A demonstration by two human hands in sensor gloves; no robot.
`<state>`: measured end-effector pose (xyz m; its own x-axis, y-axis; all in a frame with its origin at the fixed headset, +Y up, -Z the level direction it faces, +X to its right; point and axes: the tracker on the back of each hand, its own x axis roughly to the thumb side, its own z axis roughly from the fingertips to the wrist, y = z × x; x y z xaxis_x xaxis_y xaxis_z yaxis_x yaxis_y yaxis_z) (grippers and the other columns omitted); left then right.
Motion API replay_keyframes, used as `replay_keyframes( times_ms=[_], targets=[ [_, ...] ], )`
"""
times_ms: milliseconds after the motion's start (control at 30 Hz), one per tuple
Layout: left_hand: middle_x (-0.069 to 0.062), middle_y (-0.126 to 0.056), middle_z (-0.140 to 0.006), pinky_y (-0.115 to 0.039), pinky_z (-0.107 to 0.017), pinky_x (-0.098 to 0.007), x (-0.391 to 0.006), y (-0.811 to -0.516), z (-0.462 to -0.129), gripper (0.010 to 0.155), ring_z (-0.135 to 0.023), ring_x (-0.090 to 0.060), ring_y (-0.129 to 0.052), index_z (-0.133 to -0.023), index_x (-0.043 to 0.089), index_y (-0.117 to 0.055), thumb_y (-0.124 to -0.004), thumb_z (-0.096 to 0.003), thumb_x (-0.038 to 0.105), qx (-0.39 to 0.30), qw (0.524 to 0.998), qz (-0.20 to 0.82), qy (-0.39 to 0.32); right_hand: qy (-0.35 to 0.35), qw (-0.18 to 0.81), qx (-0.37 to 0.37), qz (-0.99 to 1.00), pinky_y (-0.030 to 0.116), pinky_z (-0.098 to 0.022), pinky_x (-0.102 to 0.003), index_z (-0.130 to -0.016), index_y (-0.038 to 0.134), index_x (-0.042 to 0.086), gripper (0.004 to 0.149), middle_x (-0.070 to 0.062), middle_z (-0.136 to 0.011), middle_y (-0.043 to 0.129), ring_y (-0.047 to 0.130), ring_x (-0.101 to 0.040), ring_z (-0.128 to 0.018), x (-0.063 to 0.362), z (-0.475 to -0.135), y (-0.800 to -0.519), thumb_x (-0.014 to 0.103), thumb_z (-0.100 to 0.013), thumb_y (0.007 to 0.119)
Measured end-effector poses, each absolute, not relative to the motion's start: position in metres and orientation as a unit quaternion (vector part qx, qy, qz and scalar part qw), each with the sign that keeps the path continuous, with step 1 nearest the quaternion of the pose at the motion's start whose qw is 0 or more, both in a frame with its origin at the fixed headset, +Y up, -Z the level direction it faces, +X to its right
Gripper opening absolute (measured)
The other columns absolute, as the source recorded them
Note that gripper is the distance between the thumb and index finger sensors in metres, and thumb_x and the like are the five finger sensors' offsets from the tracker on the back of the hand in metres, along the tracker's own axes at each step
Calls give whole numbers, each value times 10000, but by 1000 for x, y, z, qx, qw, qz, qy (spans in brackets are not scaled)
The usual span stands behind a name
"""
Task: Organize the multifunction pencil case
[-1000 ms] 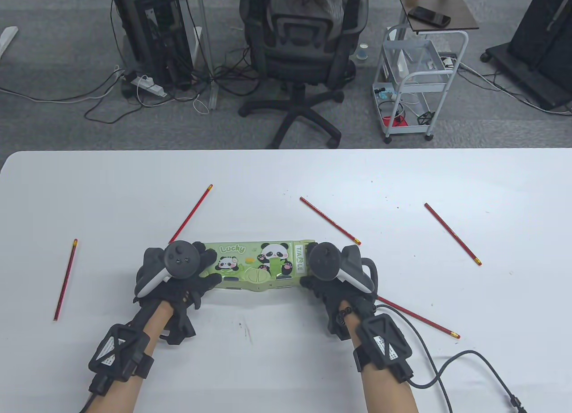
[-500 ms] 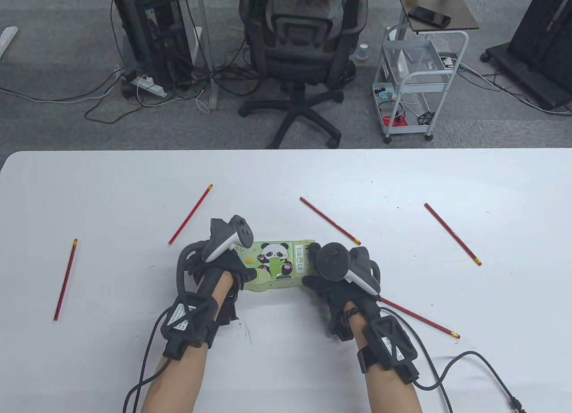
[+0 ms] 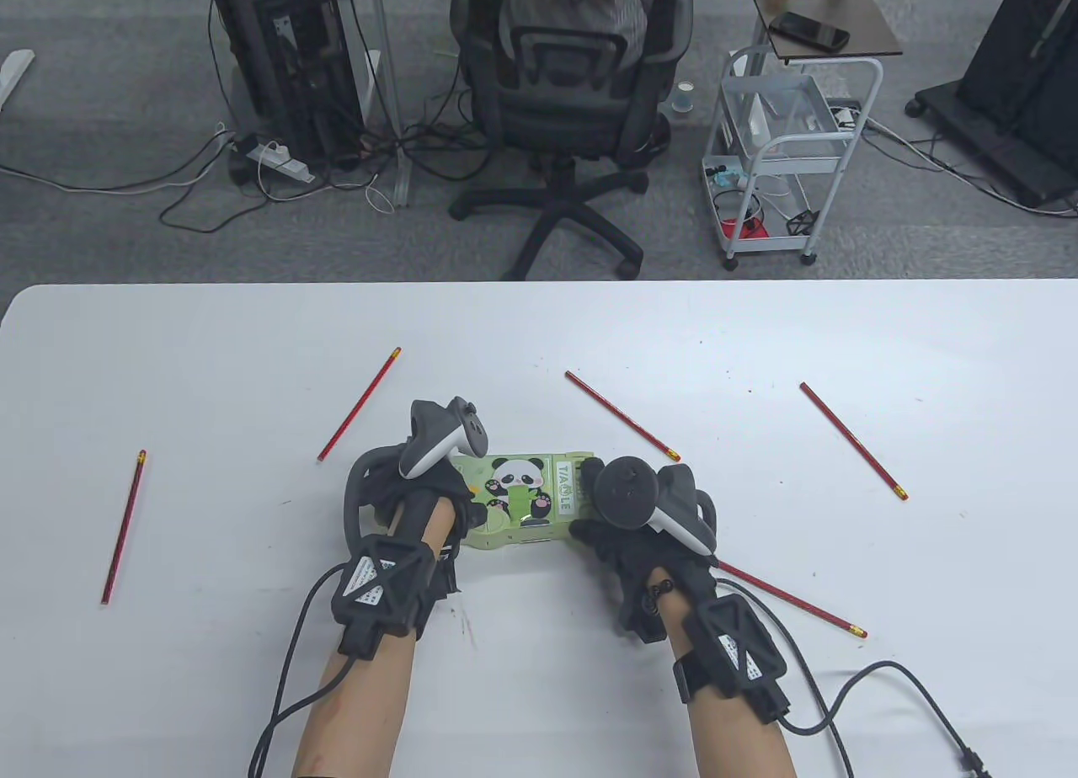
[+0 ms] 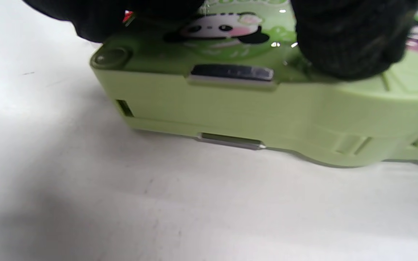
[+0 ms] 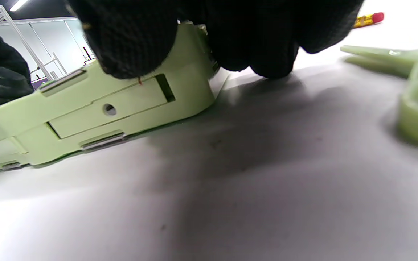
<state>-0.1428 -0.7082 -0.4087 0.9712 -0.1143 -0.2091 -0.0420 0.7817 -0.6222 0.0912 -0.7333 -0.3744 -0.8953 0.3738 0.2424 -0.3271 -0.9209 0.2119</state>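
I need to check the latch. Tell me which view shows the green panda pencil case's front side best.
Left wrist view: the green panda pencil case shows its front wall and clasp close up. Right wrist view shows its end; table view only its lid.

Beyond the white desk [image 3: 210, 349], a black office chair [image 3: 564, 96] stands on grey carpet. A white wire cart [image 3: 779, 163] stands right of it, a computer tower [image 3: 286, 62] left.
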Motion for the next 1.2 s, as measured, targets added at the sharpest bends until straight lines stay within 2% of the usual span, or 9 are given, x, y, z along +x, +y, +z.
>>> replay_keyframes(
  times_ms=[267,333,400,567,700,867,933,1033,1200],
  targets=[
    [-449,-348,-1103,-529,-669,-762,-147,-705,-407,1006,-990,-659,-611,-1003,-71,-438,-786,-329,590,-328,938,-18,107,84,185,139,969,689,-671,-606,-1097,435,38,790,-264,-1021,673,801,-484,-902,91,-374,-733,365,-475,796],
    [-429,-366,-1110,-537,-676,-749,-153,-703,-405,937,-998,-632,-627,-1008,-48,-451,-797,-381,555,-327,940,-8,98,85,186,140,969,689,-671,-606,-1097,435,38,788,-264,-1021,675,801,-482,-903,92,-374,-733,364,-476,796],
    [-404,-420,-1111,-576,-675,-723,-162,-699,-403,877,-992,-588,-683,-1011,-19,-488,-797,-406,536,-315,947,-4,71,86,185,140,969,688,-670,-608,-1098,434,39,787,-263,-1021,675,801,-486,-902,92,-374,-733,363,-478,793],
    [-295,-556,-1108,-615,-678,-684,-201,-697,-393,872,-964,-443,-806,-1098,62,-372,-844,-445,398,-243,969,44,-17,86,169,138,972,693,-668,-609,-1098,435,44,780,-262,-1014,688,809,-485,-897,89,-374,-732,362,-479,787],
    [-162,-493,-1160,-607,-687,-680,-227,-708,-388,817,-997,-423,-747,-1100,161,-407,-848,-442,361,-219,971,76,-62,86,165,136,973,693,-667,-609,-1100,429,42,779,-262,-1021,679,808,-485,-897,89,-373,-732,360,-482,782],
    [-45,-372,-1201,-569,-708,-681,-254,-726,-383,760,-1064,-424,-627,-1080,262,-450,-823,-433,401,-196,962,166,-92,87,163,136,973,691,-669,-610,-1102,425,49,779,-262,-1016,685,806,-484,-900,89,-373,-731,364,-483,776],
    [-38,-316,-1210,-548,-706,-706,-261,-732,-383,761,-1095,-425,-568,-1080,281,-448,-820,-429,413,-192,956,198,-99,86,163,136,973,691,-668,-610,-1102,422,51,779,-260,-1021,678,805,-483,-901,89,-372,-731,364,-484,775],
    [-40,-359,-1202,-573,-694,-709,-266,-738,-382,757,-1089,-390,-615,-1077,289,-447,-814,-426,414,-185,949,232,-108,86,160,136,974,691,-668,-611,-1103,422,57,776,-261,-1021,681,804,-484,-901,89,-372,-731,366,-484,773],
    [-49,-396,-1196,-586,-690,-703,-267,-741,-380,757,-1080,-373,-643,-1073,288,-463,-803,-411,426,-162,953,227,-115,90,157,132,975,694,-660,-624,-1105,422,57,774,-274,-1017,686,809,-502,-891,88,-372,-729,365,-490,777]
  ],
)
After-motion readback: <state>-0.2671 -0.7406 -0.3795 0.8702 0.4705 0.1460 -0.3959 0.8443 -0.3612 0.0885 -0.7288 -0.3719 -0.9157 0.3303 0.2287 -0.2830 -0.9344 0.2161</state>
